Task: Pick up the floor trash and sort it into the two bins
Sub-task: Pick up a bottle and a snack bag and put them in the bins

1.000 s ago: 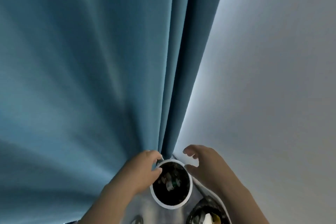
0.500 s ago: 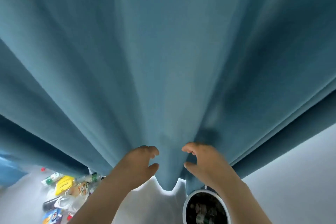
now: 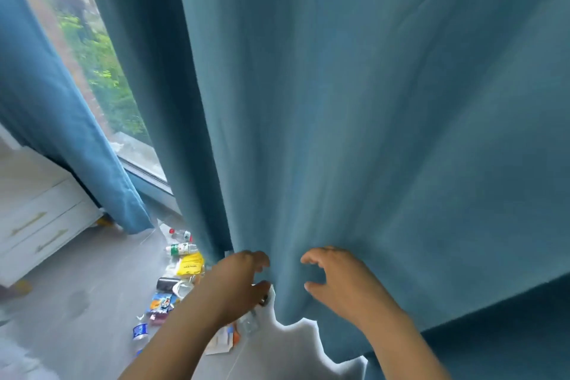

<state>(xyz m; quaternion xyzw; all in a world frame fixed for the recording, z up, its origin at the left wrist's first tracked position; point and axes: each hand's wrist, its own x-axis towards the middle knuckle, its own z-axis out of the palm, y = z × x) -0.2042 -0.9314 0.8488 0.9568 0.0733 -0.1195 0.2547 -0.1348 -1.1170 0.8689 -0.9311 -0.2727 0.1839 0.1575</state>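
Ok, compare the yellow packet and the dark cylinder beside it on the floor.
The yellow packet is flat and bright with dark print; the dark cylinder is round-bodied and lies on its side. The yellow packet lies closer to the window, the dark cylinder farther from it. Both rest on the grey floor among scattered trash.

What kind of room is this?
Probably a domestic room, perhaps a bedroom: floor-length blue curtains over a window, a white drawer unit, and trash scattered on the grey floor.
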